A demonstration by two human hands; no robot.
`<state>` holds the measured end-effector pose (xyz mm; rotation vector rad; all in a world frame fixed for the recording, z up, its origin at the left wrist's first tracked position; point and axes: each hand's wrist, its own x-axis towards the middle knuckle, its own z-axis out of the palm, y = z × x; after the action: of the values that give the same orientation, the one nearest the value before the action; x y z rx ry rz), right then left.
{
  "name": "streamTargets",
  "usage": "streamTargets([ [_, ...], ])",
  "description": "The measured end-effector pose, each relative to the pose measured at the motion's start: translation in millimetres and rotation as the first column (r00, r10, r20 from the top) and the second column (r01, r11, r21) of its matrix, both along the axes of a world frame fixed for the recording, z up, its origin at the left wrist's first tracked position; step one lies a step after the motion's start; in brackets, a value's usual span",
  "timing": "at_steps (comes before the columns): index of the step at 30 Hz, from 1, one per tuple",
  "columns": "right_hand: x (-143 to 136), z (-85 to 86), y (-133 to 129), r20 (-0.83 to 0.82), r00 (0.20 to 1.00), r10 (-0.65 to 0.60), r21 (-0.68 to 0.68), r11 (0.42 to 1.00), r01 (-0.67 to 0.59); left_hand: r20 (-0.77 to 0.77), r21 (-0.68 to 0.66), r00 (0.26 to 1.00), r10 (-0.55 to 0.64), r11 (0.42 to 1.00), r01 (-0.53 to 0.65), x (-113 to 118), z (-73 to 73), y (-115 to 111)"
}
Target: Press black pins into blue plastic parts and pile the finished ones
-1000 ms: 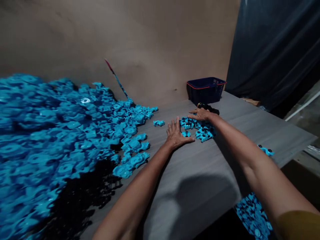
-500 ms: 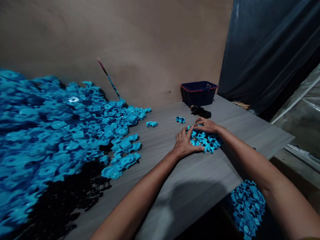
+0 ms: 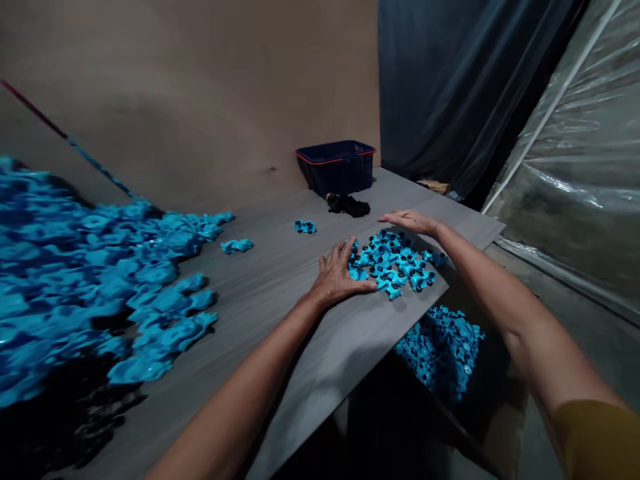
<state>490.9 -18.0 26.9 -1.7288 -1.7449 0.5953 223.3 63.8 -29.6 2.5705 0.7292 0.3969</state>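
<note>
Several small blue pieces with black wheel-like parts [image 3: 393, 263] lie grouped near the front right edge of the grey table [image 3: 280, 300]. My left hand [image 3: 337, 277] rests at the left side of this group, fingers spread, thumb along its front, touching the nearest pieces. At the back of the group is my right hand [image 3: 413, 221], its fingers stretched out to the left and holding nothing. Two single blue pieces, one [image 3: 305, 227] behind my left hand and another [image 3: 237, 246] farther left, lie apart on the table.
A large heap of blue pieces [image 3: 100, 267] covers the left, with black parts [image 3: 70, 413] before it. A dark blue basket [image 3: 340, 170] and a black object [image 3: 350, 205] stand behind. Below the table edge is a container of blue pieces [image 3: 445, 347].
The view has swung right. The grouped pieces are now nearer the table edge and more exposed, and my right hand has moved off their top to the back.
</note>
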Motion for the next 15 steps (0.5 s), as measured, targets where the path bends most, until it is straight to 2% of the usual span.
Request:
streamTargets([
  [4,18.2,-16.2,-27.2,-0.032,0.998,-0.057,-0.023,0.998,0.056,0.000,-0.014,1.000,-0.010,1.000,0.010,7.6,3.2,-10.7],
  [8,12.9,-36.1,-34.5,-0.047,0.995,-0.084,0.050,0.995,0.087,0.007,-0.039,1.000,-0.012,0.999,0.013,17.2,7.3,-28.2],
  [12,2.0,-40.2,-26.5,-0.065,0.997,-0.040,0.103,0.994,0.046,0.004,-0.068,1.000,0.015,0.998,-0.015,26.4,14.2,-52.2],
  [15,0.1,-38.0,-30.6,-0.074,0.997,-0.005,0.123,0.992,0.014,-0.018,-0.092,1.000,0.022,0.995,-0.024,33.3,17.8,-73.8],
])
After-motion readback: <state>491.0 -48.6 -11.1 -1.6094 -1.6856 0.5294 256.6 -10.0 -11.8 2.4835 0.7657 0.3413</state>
